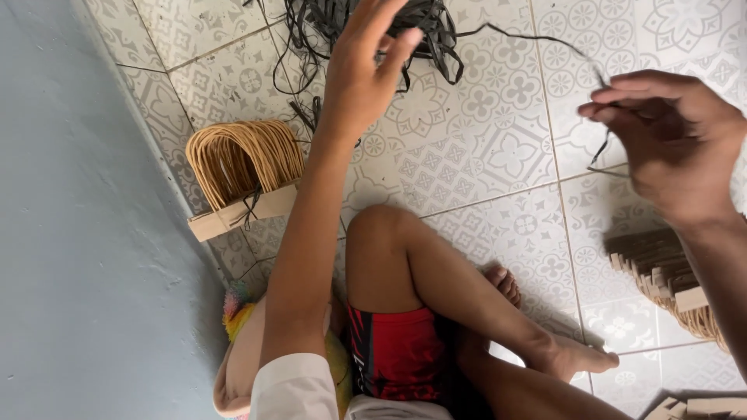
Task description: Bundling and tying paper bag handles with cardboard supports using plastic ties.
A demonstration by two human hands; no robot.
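Left hand (366, 70), fingers spread open, reaches into tangled pile of thin black flat strips (373, 27) at 12 o'clock, while right hand (669, 140) at 2 o'clock pinches one strip end w/ closed fingertips; strips look light, floppy, prob. best held near ends.

Hands work dark strips over a patterned tile floor (498, 155).

The left hand (366, 70) reaches far into a tangled pile of black strips (420, 31), fingers spread and touching it, while the right hand (669, 140) pinches one thin black strip (537, 39) that trails back to the pile. A bundle of bent tan cane (245, 159) on a wooden block stands at left by the grey wall (78, 233); woven pieces (661, 272) lie at right.
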